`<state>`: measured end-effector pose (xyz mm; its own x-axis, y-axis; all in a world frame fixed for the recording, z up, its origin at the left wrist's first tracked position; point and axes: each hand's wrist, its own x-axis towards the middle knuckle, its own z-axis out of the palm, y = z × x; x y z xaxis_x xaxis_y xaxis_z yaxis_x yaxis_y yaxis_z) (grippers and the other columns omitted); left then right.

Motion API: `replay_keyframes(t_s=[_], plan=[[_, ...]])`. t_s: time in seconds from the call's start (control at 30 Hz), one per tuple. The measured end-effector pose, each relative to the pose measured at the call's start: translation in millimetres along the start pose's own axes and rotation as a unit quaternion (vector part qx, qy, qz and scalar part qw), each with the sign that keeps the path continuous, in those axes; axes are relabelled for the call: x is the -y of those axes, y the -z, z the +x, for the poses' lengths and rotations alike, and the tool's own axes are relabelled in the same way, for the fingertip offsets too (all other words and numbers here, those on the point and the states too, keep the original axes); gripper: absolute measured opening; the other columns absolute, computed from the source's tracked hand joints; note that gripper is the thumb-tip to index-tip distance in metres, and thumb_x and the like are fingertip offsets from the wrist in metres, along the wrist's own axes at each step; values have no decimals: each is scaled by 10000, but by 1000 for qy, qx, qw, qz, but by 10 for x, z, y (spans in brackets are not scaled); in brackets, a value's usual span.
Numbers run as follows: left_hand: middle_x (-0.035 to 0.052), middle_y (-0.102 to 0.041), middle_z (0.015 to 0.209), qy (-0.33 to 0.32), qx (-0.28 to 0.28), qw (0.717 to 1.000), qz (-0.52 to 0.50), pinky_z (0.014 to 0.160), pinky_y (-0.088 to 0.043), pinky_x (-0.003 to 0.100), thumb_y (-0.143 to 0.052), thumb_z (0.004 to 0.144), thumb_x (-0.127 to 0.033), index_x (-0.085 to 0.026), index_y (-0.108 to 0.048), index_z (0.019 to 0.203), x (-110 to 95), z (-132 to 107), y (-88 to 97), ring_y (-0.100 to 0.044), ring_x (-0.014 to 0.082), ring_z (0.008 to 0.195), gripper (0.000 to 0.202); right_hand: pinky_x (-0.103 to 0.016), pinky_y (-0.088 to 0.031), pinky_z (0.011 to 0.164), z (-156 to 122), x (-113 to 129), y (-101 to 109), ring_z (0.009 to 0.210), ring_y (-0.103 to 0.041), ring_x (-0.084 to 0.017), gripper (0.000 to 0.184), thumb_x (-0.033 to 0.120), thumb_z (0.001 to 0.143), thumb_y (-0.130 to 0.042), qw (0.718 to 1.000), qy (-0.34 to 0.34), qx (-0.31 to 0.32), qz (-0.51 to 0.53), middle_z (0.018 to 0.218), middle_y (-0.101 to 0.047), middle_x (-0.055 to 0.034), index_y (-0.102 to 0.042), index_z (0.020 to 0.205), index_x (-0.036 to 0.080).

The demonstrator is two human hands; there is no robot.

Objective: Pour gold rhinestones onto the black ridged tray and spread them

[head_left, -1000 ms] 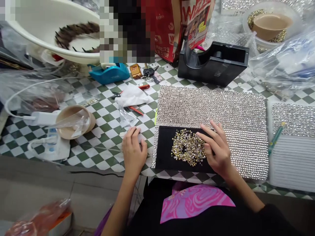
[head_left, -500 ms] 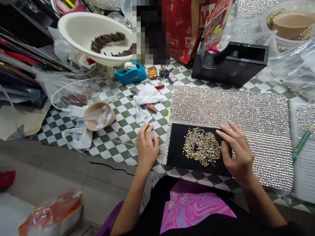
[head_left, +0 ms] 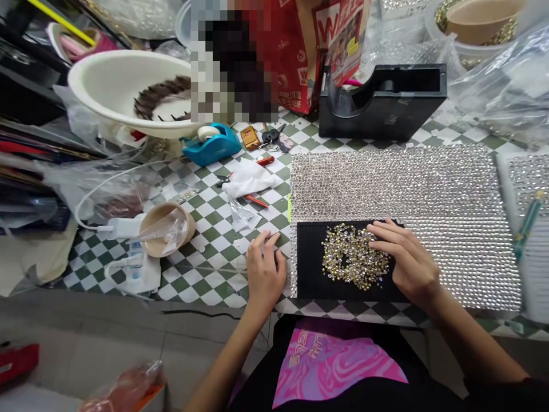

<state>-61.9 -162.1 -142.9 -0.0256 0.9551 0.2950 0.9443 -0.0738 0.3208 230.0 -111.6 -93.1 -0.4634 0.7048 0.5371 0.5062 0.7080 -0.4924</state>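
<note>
A black tray [head_left: 309,274] lies on a big sheet of silver rhinestones [head_left: 398,183] and carries a heap of loose gold rhinestones [head_left: 349,257]. My right hand [head_left: 405,263] lies flat on the tray's right side, fingers stretched out, fingertips touching the heap. My left hand [head_left: 265,273] rests on the checked tablecloth [head_left: 206,274] just left of the tray, fingers curled down onto a clear plastic piece; whether it grips anything is unclear.
A black tape dispenser [head_left: 381,103] and red bag [head_left: 317,46] stand behind the sheet. A teal tape dispenser [head_left: 212,143], keys [head_left: 270,136], white cloth [head_left: 249,177], tan cup [head_left: 165,229], white basin [head_left: 124,91] lie left. A second rhinestone sheet with a teal pen [head_left: 526,223] lies right.
My right hand has slid left across the tray until its fingertips reach the gold heap. My left hand stays beside the tray. The view has shifted slightly.
</note>
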Motion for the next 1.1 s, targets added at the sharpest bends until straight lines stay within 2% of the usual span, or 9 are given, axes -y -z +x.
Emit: replay_keyframes(t_s=[0.23,0.53,0.77,1.1], plan=[[135,-566,1337,-30,24,999,-20,1102,-416,427,-446,933,-120,-187,-522,1340,35,9,-16,-520,251,1288,418,-563,-506,1117,-2,-17,8,1270,-589,-268,409,-173,787,-437,999,-20,-7,-41,1209,-677,-166,-619,1049,83],[106,-576,1340,-75,26,996,-39,1123,-413,374,-428,934,-69,-210,-549,1294,37,37,22,-522,206,1327,405,-591,-476,1127,45,-52,1,1262,-591,-275,373,-122,782,-495,996,-13,6,-90,1227,-672,-143,-620,1048,109],[114,-582,1357,-58,19,997,-37,1144,-407,417,-452,931,-110,-210,-543,1306,28,29,-18,-532,224,1321,399,-596,-470,1127,1,-54,-6,1255,-590,-279,375,-100,784,-527,993,9,23,-112,1243,-663,-140,-615,1076,118],[127,-601,1344,-6,-7,999,-42,1145,-425,473,-449,937,-179,-206,-574,1285,36,48,-90,-562,253,1278,370,-554,-489,1116,-17,-92,-11,1209,-611,-268,333,-68,806,-500,988,25,-4,-149,1204,-670,-142,-615,1053,124]])
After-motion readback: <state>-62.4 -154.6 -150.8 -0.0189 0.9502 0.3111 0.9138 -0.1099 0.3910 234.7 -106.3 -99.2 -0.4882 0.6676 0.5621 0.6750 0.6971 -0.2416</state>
